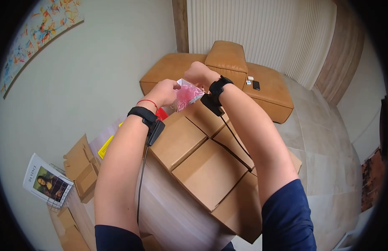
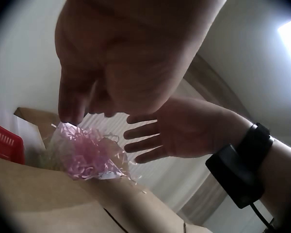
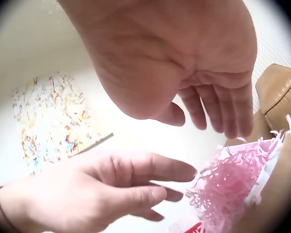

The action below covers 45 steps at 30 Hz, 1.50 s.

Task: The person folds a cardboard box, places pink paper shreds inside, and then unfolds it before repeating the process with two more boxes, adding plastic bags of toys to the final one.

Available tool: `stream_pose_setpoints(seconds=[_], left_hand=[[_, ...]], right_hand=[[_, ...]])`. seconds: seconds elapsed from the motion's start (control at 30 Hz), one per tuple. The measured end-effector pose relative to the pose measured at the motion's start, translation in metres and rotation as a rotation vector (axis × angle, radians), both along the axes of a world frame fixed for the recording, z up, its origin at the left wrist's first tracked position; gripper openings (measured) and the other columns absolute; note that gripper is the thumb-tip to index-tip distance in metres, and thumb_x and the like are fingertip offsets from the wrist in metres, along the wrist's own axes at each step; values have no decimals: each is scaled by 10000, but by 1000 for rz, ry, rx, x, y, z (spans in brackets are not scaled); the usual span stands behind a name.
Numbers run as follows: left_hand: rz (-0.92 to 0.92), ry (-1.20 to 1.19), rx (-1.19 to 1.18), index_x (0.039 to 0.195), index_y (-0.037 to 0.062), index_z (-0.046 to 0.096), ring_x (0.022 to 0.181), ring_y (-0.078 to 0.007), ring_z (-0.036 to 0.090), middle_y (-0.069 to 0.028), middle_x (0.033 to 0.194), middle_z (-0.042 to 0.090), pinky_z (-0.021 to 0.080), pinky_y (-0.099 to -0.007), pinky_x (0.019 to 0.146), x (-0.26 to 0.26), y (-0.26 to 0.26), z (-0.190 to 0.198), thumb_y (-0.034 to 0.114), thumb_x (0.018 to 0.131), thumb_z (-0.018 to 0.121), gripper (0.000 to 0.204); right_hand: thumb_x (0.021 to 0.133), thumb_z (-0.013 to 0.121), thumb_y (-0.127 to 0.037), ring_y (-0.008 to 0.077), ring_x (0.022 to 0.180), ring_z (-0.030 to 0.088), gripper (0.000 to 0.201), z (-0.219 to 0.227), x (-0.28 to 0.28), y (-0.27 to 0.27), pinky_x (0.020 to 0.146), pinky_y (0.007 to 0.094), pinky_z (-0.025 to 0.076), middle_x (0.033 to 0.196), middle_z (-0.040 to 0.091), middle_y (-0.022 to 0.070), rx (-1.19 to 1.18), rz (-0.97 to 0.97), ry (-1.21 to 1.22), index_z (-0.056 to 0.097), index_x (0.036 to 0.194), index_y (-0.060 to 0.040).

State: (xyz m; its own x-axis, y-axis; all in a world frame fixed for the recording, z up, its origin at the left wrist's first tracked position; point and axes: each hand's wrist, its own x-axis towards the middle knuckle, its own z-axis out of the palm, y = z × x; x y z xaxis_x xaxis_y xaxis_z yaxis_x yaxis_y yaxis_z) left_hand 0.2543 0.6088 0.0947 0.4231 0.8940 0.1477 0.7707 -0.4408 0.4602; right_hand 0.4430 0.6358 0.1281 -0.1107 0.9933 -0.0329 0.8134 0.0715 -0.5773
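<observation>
Pink shredded paper [image 1: 187,94] fills a small white box [image 1: 198,98] at the far end of a group of brown cardboard boxes [image 1: 210,167]. My left hand [image 1: 164,93] is at the near left side of the white box. In the right wrist view, its thumb and fingers [image 3: 150,167] are apart, with the fingertips right at the shreds. My right hand [image 1: 201,74] is just beyond the white box. Its fingers [image 2: 145,130] extend loosely in the left wrist view, holding nothing. Strands of paper spill over the box's rim.
A red basket [image 2: 7,141] stands beside the boxes, and a yellow basket [image 1: 105,146] is left of them. An opened cardboard box [image 1: 83,169] and a Da Vinci book [image 1: 45,180] in a wire rack lie left. Beyond are brown leather seats [image 1: 265,90] with a phone [image 1: 256,85].
</observation>
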Motion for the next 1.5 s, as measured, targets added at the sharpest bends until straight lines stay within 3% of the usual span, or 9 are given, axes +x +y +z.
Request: stream_pose_setpoints(seconds=[0.2, 0.63, 0.8, 1.0, 1.07, 1.13, 1.2, 1.37, 1.5], left_hand=[[-88, 118, -191, 1294, 31, 717, 1182, -393, 672, -236, 1247, 730, 512, -437, 1027, 14, 31, -14, -2, 924, 498, 431], [5, 295, -178, 1247, 1, 722, 1204, -399, 660, -263, 1273, 712, 504, -461, 1021, 18, 46, -12, 28, 930, 512, 382], [-100, -47, -82, 1314, 56, 737, 1205, -365, 681, -211, 1315, 718, 513, -422, 1052, 6, 38, 16, -11, 942, 494, 450], [-68, 0, -19, 1235, 33, 764, 1114, -303, 706, -185, 1202, 759, 531, -397, 997, -1, -39, 83, 50, 931, 563, 365], [-137, -15, -12, 1187, 13, 773, 1059, -294, 711, -181, 1140, 771, 544, -399, 953, -12, -60, 98, 76, 919, 590, 330], [-188, -64, -22, 1142, -1, 780, 1000, -287, 715, -176, 1079, 780, 555, -404, 908, -33, -88, 109, 91, 899, 607, 311], [-137, 43, -69, 1141, -3, 780, 983, -297, 722, -183, 1071, 780, 559, -412, 889, -58, -132, 126, 87, 888, 602, 321], [-125, 225, 25, 1154, -37, 749, 914, -255, 731, -174, 1047, 770, 567, -370, 856, -123, -278, 149, 133, 943, 590, 314], [-98, 21, 73, 1294, -8, 653, 850, -263, 699, -182, 986, 739, 559, -375, 785, -172, -426, 151, 99, 972, 627, 340]], right_hand=[[1122, 346, -556, 310, 949, 693, 723, -38, -21, 13, 851, 446, 585, 1121, 715, 172, -254, 108, 241, 730, 1106, 56], [1056, 151, -724, 368, 1291, 603, 873, -62, -23, 44, 1068, 568, 467, 1513, 570, 190, -397, 189, 308, 525, 1553, -111], [1036, 140, -747, 482, 1296, 598, 977, 21, -15, -15, 1115, 600, 462, 1422, 591, 321, -262, 121, 153, 529, 1506, 16], [1053, 203, -729, 390, 1129, 686, 949, 79, -16, -78, 964, 527, 549, 1249, 692, 287, -167, 189, 155, 609, 1393, 59], [1051, 282, -738, 336, 997, 710, 817, 87, -28, -104, 904, 487, 559, 1136, 712, 225, -200, 237, 262, 654, 1116, -14], [1050, 211, -721, 371, 1085, 707, 878, 92, -41, -141, 962, 540, 557, 1202, 719, 236, -161, 313, 248, 695, 1172, 2], [1058, 348, -732, 260, 884, 698, 717, 94, -54, -164, 840, 369, 573, 1115, 713, 186, -208, 398, 313, 635, 1081, -75], [1070, 332, -719, 230, 1009, 725, 802, 107, -100, -285, 889, 360, 573, 1193, 745, 160, -181, 558, 460, 651, 1316, -24], [1083, 344, -684, 235, 1054, 718, 811, 97, -121, -381, 958, 374, 567, 1217, 745, 152, -200, 773, 672, 611, 1435, -4]])
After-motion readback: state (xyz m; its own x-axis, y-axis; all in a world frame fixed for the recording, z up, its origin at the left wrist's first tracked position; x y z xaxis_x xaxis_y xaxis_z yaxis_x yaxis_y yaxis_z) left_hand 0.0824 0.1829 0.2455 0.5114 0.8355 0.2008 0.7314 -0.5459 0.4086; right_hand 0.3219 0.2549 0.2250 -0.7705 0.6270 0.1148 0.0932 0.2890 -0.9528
